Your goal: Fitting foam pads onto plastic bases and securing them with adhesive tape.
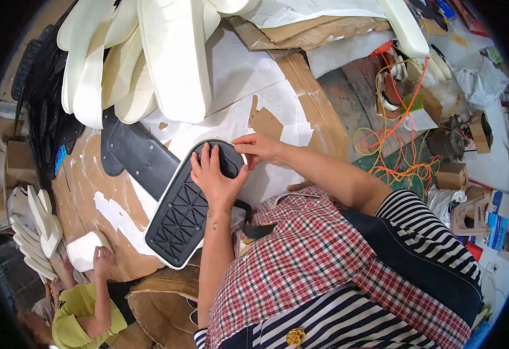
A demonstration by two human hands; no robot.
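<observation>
A long black plastic panel [179, 224] with triangular ribs and a white rim lies tilted in front of me, ribbed face up. My left hand [219, 181] rests on its upper part, fingers spread over the black surface and thumb beside the rim. At the panel's upper right edge, my right hand [261, 149] is closed, its bent fingers pinching the white rim. The underside of the panel is hidden. Just beyond it lies a flat black board [141, 158] with small metal dots, partly covered by the panel.
Long cream foam pads [173, 58] are heaped at the back left. Cardboard [318, 102] and torn white paper cover the table. At lower left, a person in a yellow-green top [77, 311] touches a white pad [86, 250]. Orange cords [403, 139] tangle at right.
</observation>
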